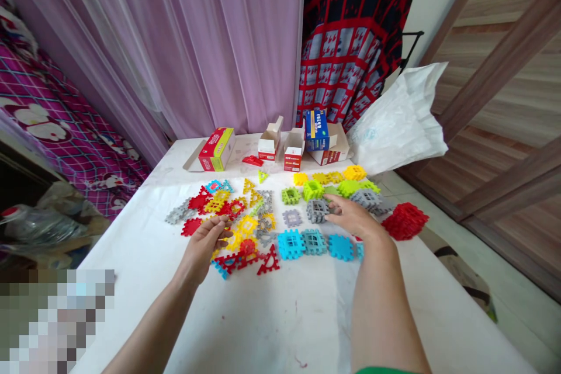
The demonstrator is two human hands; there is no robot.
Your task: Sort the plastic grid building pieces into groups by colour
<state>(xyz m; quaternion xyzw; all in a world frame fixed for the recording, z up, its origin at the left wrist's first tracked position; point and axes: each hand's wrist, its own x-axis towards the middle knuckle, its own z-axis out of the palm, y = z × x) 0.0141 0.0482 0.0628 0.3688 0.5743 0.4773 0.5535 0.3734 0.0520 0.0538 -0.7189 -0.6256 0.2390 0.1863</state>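
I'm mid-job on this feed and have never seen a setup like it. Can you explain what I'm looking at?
There's no machine: these are a person's own bare hands, seen from a camera worn on the head, looking forward and down. That's the only view.

On the white-covered table lie toothed plastic pieces: a mixed heap on the left, rows grouped by colour on the right, and a red stack near the right edge. Open boxes stand at the back.

The left hand is by the heap; I can't tell whether it holds anything. The right hand has its fingers at a grey stack; its grip is unclear.
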